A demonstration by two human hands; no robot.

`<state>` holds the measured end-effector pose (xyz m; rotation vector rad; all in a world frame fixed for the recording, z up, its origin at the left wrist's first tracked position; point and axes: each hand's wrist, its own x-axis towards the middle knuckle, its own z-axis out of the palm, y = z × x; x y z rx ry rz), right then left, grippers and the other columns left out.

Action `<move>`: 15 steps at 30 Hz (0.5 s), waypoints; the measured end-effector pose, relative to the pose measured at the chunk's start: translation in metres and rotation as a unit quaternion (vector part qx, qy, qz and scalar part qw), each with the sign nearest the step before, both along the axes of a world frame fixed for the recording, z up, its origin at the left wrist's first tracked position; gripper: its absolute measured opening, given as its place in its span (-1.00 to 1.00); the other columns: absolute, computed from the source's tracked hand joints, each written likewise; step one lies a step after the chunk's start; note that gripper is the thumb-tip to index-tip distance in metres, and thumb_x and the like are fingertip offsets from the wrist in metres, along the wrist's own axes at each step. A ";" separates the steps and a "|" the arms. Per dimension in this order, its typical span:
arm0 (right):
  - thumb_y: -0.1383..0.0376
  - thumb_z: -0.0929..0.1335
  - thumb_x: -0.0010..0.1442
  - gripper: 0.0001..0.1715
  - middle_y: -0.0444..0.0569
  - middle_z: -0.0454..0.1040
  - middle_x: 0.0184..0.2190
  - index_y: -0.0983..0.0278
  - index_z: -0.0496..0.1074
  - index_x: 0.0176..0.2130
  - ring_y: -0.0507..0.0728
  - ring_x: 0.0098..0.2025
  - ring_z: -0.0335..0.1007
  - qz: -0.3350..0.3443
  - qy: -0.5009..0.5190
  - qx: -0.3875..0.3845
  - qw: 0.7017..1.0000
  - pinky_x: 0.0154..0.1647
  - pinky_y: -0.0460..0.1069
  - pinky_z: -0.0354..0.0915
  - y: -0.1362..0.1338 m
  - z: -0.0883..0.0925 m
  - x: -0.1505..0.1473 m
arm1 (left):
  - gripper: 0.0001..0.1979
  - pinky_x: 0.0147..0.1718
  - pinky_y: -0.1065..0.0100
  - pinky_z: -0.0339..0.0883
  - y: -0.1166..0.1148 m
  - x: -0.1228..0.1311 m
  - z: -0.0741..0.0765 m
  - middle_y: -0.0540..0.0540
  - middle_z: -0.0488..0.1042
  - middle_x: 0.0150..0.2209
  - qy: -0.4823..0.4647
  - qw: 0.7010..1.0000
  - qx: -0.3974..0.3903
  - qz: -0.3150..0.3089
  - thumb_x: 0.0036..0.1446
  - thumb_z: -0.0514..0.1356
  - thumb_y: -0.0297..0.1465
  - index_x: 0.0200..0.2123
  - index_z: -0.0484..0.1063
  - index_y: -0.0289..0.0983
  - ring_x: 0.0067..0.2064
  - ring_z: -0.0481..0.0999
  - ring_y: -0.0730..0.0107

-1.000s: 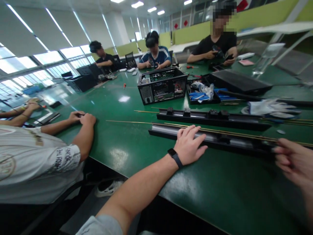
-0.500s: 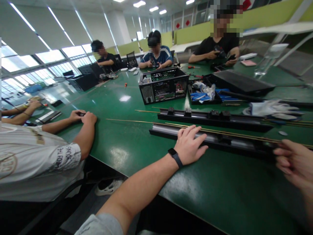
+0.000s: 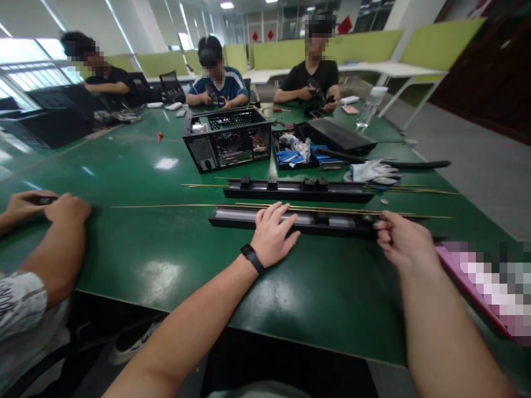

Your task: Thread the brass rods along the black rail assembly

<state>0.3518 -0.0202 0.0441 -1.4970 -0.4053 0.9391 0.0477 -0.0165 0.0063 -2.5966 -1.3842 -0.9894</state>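
Observation:
Across a long black channel-shaped rail (image 3: 228, 214) with a pale inner strip lies my left hand (image 3: 274, 235), open, fingers spread over its middle. Thin brass-coloured rods (image 3: 332, 209) run lengthwise along the rail and stick out past both ends. My right hand (image 3: 404, 237) is closed in a pinch at the rail's right end, by the rods; what sits between its fingertips is too small and blurred to make out. Just beyond, parallel to the near one, a second black rail (image 3: 290, 192) carries several small black blocks (image 3: 272, 182), with more thin rods at its ends.
An open computer case (image 3: 228, 141) stands behind the rails. Right of it are a black tray (image 3: 315, 160) with gloves, a dark panel (image 3: 344, 135), a white glove (image 3: 373, 172) and a bottle (image 3: 371, 108). A pink item (image 3: 468, 282) lies at right. Co-workers sit around the green table (image 3: 166, 249).
The view has swung to the right, so everything appears farther left, and the pink item has come into view. Both hands keep about the same places at the near rail.

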 end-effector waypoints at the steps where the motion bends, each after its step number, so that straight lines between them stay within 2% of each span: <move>1: 0.42 0.43 0.29 -0.76 -0.17 0.35 -0.58 0.26 0.35 -0.39 -0.11 -0.71 0.07 -0.003 0.000 0.006 1.000 -0.80 -0.18 -0.08 -0.001 0.001 -0.002 | -0.65 0.32 -0.10 0.16 0.000 0.000 0.000 -0.25 0.46 0.37 -0.001 1.000 0.002 -0.001 0.38 0.30 -0.22 0.17 0.58 -0.13 0.45 0.33 -0.08; 5: 0.38 0.43 0.32 -0.73 -0.18 0.38 -0.57 0.26 0.35 -0.41 -0.10 -0.73 0.07 0.026 0.002 0.005 1.000 -0.83 -0.18 -0.10 -0.004 0.004 -0.005 | -0.66 0.32 -0.09 0.16 -0.001 0.000 0.001 -0.26 0.46 0.37 0.003 1.000 0.005 -0.003 0.38 0.30 -0.22 0.16 0.59 -0.14 0.44 0.33 -0.09; 10: 0.37 0.38 0.37 -0.78 -0.23 0.37 -0.58 0.25 0.37 -0.36 -0.11 -0.74 0.06 -0.015 0.015 -0.007 1.000 -0.83 -0.20 -0.10 -0.002 0.005 -0.005 | -0.66 0.31 -0.09 0.16 0.000 0.000 0.000 -0.27 0.47 0.35 0.002 1.000 0.008 -0.003 0.38 0.29 -0.22 0.16 0.58 -0.15 0.43 0.34 -0.10; 15: 0.38 0.42 0.34 -0.73 -0.22 0.39 -0.60 0.26 0.35 -0.40 -0.10 -0.74 0.09 0.015 0.002 -0.002 1.000 -0.85 -0.19 -0.09 -0.003 0.005 -0.006 | -0.66 0.31 -0.09 0.15 0.000 0.000 0.001 -0.27 0.47 0.36 0.004 1.000 0.007 -0.005 0.38 0.29 -0.23 0.16 0.59 -0.15 0.44 0.34 -0.10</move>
